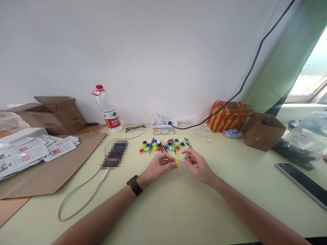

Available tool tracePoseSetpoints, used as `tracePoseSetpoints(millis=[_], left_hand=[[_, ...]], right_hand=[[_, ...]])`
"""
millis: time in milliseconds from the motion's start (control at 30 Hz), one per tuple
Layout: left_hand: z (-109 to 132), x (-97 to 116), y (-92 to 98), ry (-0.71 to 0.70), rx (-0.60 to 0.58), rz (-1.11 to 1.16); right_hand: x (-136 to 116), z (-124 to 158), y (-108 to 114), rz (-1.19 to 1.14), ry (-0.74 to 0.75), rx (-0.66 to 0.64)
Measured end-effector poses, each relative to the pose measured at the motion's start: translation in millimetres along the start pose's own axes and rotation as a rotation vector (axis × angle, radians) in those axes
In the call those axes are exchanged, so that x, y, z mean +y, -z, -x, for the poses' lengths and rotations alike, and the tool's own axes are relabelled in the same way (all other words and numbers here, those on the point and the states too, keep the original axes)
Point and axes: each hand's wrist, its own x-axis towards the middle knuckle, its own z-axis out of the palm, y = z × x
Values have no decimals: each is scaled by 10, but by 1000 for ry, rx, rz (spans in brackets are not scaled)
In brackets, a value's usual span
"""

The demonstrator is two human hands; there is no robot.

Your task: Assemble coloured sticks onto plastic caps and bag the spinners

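Observation:
My left hand (161, 164), with a black watch on its wrist, pinches a small yellow round piece (177, 163) between thumb and fingertips. My right hand (198, 165) is just to the right of that piece, its fingers bent and apart, with nothing visible between them. Behind both hands lie rows of small round caps, such as a red cap (142, 150) and a black cap (182, 144), in several colours. Thin coloured strips, among them a bundle at the right (188, 143), lie between the groups of caps.
A power strip (163, 122), black glasses (135, 128) and a water bottle (111, 117) stand near the wall. At left are a phone (114, 154) on a cable and a cardboard sheet (58, 170). A striped bag (224, 119), brown box (264, 131) and another phone (302, 182) are at right.

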Motion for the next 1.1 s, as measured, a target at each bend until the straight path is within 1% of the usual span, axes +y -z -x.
tracePoseSetpoints(millis=[167,333,433,600,700,767,833,900,933,1000,1100], left_hand=[[14,37,-20,26,-14,-13],[25,48,-25,12,-82,-22],[29,40,-24,8,-95,-13],[19,17,-17,43,-56,42],[4,9,-10,32,-38,55],[-10,9,-5,11,-14,52],[-26,10,2,-10,27,51],[-43,8,13,-27,73,49],[-51,4,19,-33,86,46],[-60,-7,27,-37,87,35],[-50,-26,21,-35,48,21]], right_hand=[[5,47,-114,40,8,-97],[9,60,-153,56,-24,-104],[22,57,-146,94,-12,-83],[-5,65,-79,197,140,39],[-74,86,-55,180,162,73],[-130,95,-57,105,79,36],[-176,87,-59,-37,-75,11],[-200,58,-45,-166,-206,56],[-202,39,-31,-203,-239,94],[-194,1,3,-215,-249,136],[-158,-28,20,-190,-239,99]])
